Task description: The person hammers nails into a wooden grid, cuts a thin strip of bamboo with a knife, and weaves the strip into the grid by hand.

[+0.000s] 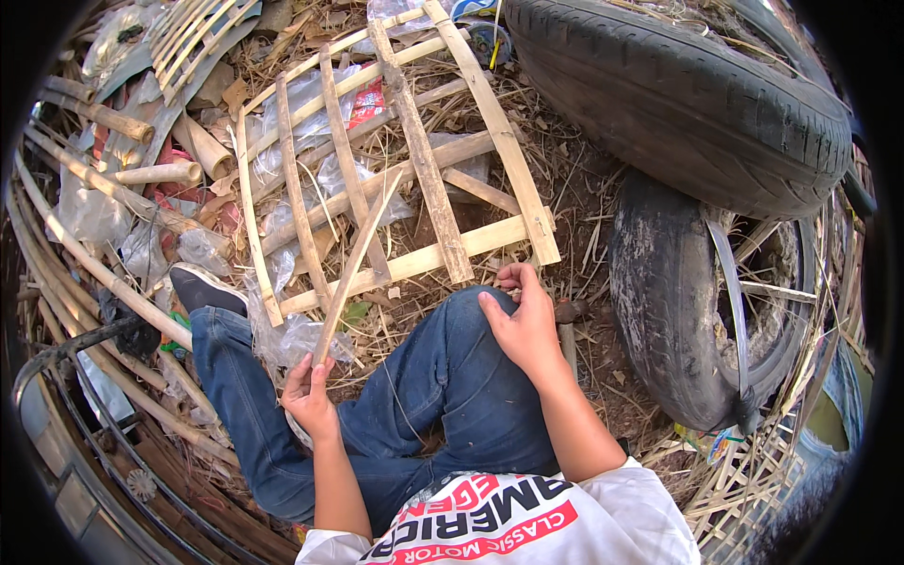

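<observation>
One bamboo strip point(350, 268) is gripped at its near end between the thumb and fingers point(298, 374) of the left hand point(309, 400), probably to leave its length free; it points across the near edge of the bamboo frame point(490, 235), left of centre. The frame lies on the ground point(586, 212), likely for steady support. The right hand point(527, 325) sits at the knee point(461, 325), just beside the frame's near right corner, fingers curled; whether they grip anything cannot be told. Count: one held strip, five lengthwise slats point(419, 151) in the frame, two large tyres point(687, 104) to its right.
</observation>
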`<move>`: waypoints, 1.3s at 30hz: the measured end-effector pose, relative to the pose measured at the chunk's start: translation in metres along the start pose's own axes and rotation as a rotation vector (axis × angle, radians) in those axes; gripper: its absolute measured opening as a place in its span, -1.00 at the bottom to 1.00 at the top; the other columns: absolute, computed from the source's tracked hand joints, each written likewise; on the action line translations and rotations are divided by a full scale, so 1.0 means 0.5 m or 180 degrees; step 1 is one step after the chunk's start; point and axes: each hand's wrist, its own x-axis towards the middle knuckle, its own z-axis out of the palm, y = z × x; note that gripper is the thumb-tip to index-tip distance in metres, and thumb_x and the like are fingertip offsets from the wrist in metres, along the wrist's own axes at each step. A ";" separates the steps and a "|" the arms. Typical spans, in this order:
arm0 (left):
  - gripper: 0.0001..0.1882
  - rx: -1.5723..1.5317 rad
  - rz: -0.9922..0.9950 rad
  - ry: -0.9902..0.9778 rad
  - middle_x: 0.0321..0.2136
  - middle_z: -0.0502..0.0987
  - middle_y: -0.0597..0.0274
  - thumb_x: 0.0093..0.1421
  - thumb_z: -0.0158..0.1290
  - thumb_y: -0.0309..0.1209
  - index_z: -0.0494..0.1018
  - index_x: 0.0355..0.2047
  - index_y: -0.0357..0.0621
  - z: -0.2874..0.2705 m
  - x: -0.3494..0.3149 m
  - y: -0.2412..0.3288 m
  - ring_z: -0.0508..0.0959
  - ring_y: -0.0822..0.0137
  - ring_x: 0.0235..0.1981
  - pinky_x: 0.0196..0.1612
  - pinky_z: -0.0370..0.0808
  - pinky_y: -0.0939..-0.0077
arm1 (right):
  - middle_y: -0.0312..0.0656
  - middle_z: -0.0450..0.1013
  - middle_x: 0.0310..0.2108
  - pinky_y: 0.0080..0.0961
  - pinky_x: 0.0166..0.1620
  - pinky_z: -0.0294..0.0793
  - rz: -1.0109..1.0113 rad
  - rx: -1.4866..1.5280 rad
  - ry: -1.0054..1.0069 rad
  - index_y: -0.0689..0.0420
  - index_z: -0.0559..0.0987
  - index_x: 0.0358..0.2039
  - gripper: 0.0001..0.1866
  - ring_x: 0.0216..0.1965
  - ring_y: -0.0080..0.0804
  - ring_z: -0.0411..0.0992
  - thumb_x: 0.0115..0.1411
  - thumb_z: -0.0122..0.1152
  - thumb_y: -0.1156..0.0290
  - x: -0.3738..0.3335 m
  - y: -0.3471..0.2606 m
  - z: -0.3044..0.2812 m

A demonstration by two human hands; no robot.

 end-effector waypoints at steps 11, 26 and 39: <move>-0.77 -0.0818 -0.0237 0.0158 -0.28 0.58 -0.07 0.23 0.05 -0.59 0.43 -0.11 -0.47 -0.060 -0.055 0.051 0.64 0.19 -0.29 -0.11 0.64 0.32 | -0.19 0.35 -0.05 -0.41 0.12 0.26 -0.0253 0.2799 -0.0303 0.18 0.40 -0.15 -0.59 0.02 -0.42 0.31 -0.04 0.29 0.61 0.033 0.008 0.021; -0.68 -0.1737 0.0434 0.0401 -0.23 0.58 0.08 0.32 0.01 -0.30 0.44 -0.11 -0.37 -0.210 -0.074 0.174 0.60 0.34 -0.22 -0.01 0.59 0.49 | 0.38 -0.17 0.34 -0.24 0.36 -0.17 -0.2206 0.3748 -0.0335 0.13 0.52 -0.33 -0.66 0.43 0.02 -0.32 -0.22 0.06 0.63 0.064 -0.313 0.063; -0.60 -0.1714 0.0708 0.0461 -0.24 0.56 0.09 0.32 0.01 -0.26 0.39 -0.10 -0.45 -0.261 -0.065 0.244 0.61 0.34 -0.22 0.02 0.59 0.52 | 0.44 -0.29 0.34 -0.08 0.35 -0.20 -0.2361 0.4015 0.0178 0.05 0.51 -0.46 -0.78 0.41 0.26 -0.30 -0.22 0.15 0.54 0.088 -0.492 0.127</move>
